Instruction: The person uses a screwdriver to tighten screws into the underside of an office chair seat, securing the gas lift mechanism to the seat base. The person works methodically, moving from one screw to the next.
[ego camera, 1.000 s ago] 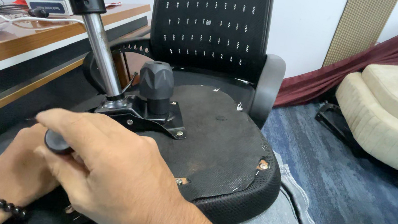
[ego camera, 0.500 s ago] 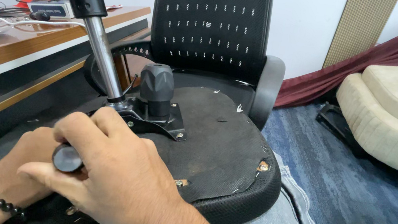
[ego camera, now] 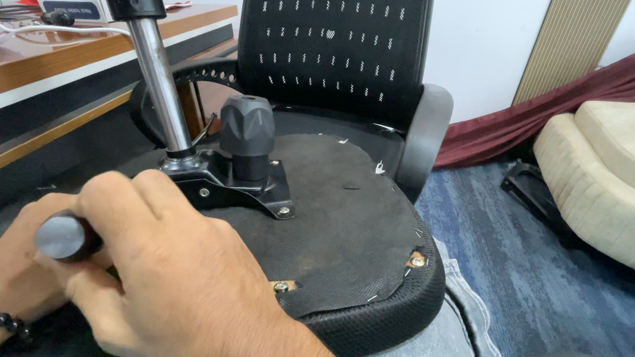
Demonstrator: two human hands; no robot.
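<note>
An upturned black office chair seat (ego camera: 360, 224) rests on my lap, its underside facing up. A black metal mechanism plate (ego camera: 240, 185) with a tension knob (ego camera: 247, 125) and a chrome gas cylinder (ego camera: 156, 78) stands on it. My right hand (ego camera: 175, 282) is closed around a black tool handle (ego camera: 64, 236) with a rounded grey end, low at the left. My left hand (ego camera: 7, 270), with a dark bead bracelet at the wrist, lies under and beside the right hand, touching the seat edge. The tool's working end is hidden by my hands.
A second black mesh-backed chair (ego camera: 334, 43) stands behind the seat. A wooden desk (ego camera: 50, 57) with cables and a red object runs along the left. A cream sofa (ego camera: 632, 177) and maroon curtain (ego camera: 568, 112) are at the right, over blue carpet (ego camera: 546, 287).
My right hand has slid the tool handle a little toward me and to the right; the grey end now shows more. The seat and cylinder have stayed put.
</note>
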